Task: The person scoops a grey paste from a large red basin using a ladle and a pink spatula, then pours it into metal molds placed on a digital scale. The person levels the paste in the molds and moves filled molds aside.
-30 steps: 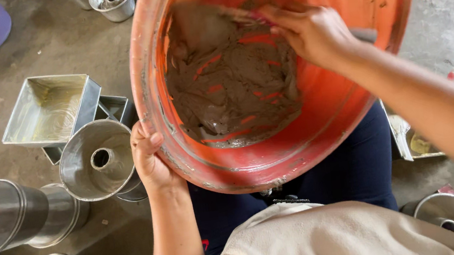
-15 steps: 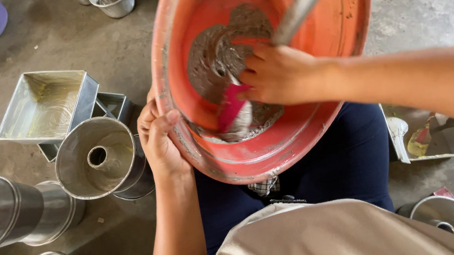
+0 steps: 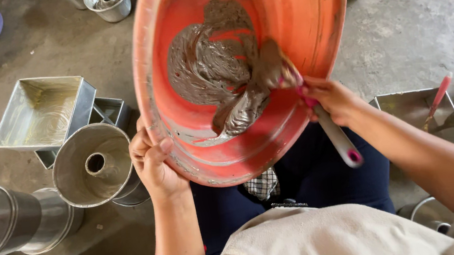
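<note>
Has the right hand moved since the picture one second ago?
Yes. The right hand, gripping a spatula, has dropped from the far upper side of the orange basin to its lower right rim, nearer the person's lap and farther from the square tin.

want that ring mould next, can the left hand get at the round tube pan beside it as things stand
Probably not right away: the left hand grips the tilted orange basin. The tube pan sits just beside it, nothing between.
</note>
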